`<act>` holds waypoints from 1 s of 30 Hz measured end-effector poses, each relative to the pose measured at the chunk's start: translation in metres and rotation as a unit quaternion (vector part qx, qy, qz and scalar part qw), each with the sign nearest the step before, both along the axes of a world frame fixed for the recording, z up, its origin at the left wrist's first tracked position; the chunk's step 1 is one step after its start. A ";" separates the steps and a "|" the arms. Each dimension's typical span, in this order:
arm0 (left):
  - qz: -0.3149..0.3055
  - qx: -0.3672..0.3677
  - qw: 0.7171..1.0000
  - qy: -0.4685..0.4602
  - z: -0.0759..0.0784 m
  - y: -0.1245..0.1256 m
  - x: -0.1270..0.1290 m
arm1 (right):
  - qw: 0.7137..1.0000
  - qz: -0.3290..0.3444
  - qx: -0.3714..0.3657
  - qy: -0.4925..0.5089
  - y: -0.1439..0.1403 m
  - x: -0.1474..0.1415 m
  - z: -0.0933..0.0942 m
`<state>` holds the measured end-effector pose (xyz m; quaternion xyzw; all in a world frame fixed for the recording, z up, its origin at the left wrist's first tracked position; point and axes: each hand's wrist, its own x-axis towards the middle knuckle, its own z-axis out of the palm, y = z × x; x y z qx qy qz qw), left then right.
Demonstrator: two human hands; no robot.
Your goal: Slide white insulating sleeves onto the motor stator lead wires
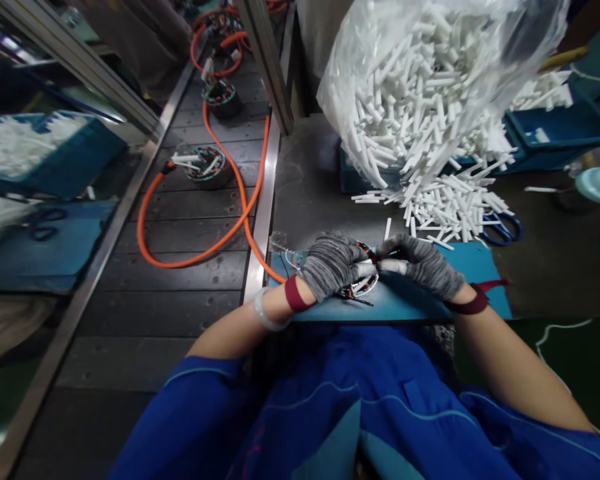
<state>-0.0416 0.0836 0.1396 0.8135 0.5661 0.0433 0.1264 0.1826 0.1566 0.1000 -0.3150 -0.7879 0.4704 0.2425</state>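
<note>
A round motor stator (364, 288) with white, red and black wires lies on a blue mat (415, 293) in front of me, largely covered by my hands. My left hand (333, 263), in a grey knit glove with pale fingertips, lies over the stator's left side, its fingers closed in a pinch at the wires. From the other side, my right hand (420, 263), gloved alike, pinches at the same spot; its fingertips almost meet the left ones. Exactly which wire each holds is hidden. An orange cable (257, 250) runs from under my left hand toward the conveyor.
A clear bag (390, 80) of white tubes stands behind my hands, with loose tubes (445, 207) spilled before it. Blue scissors (503, 229) lie at right. On the left, a slatted conveyor (180, 293) carries another wired stator (207, 167). A metal post (267, 67) rises beside it.
</note>
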 end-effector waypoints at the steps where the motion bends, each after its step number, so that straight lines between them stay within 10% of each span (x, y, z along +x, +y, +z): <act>1: -0.004 0.022 1.000 -0.007 0.000 -0.005 -0.003 | 0.999 -0.026 -0.032 0.007 -0.005 0.005 -0.001; 8: -0.064 0.124 0.990 -0.004 -0.028 -0.058 -0.068 | 0.996 0.072 0.019 -0.039 -0.042 0.007 -0.032; 13: -0.007 0.112 0.994 0.019 -0.057 -0.053 -0.051 | 0.985 -0.016 0.151 -0.087 -0.024 -0.013 -0.045; 18: 0.036 0.009 0.994 -0.100 -0.033 -0.042 -0.032 | 0.973 -0.158 0.168 -0.028 -0.021 -0.004 -0.019; 22: 0.073 -0.019 0.971 -0.228 -0.020 -0.055 -0.039 | 0.976 -0.127 0.174 0.017 -0.045 0.006 -0.008; 30: 0.066 0.200 0.977 0.003 -0.046 -0.101 -0.051 | 0.968 -0.025 0.245 -0.055 -0.083 -0.016 -0.025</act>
